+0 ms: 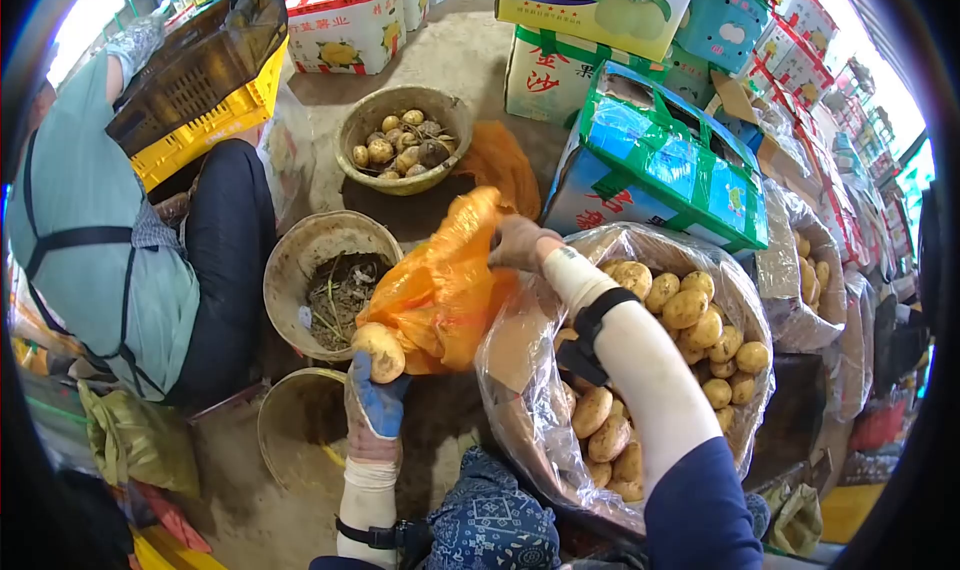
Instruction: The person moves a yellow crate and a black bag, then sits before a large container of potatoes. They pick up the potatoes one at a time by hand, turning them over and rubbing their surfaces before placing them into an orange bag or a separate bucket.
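At the lower centre my left hand [376, 400], in a blue and grey glove, is closed round a large pale potato [380, 352]. My right hand [520, 243] has hold of the upper right edge of an orange plastic bag [445, 290], its fingers partly blurred. The bag hangs between my hands, beside a bucket of soil and stems [285, 260]. Under my right forearm stands a plastic-lined box [510, 360] with many potatoes [685, 308] in it.
A basin [355, 120] of small potatoes lies ahead, with an empty-looking bucket [280, 435] at lower left. A co-worker [110, 240] sits at the left by a yellow crate [215, 125]. Blue-green cartons [660, 160] stand at the right.
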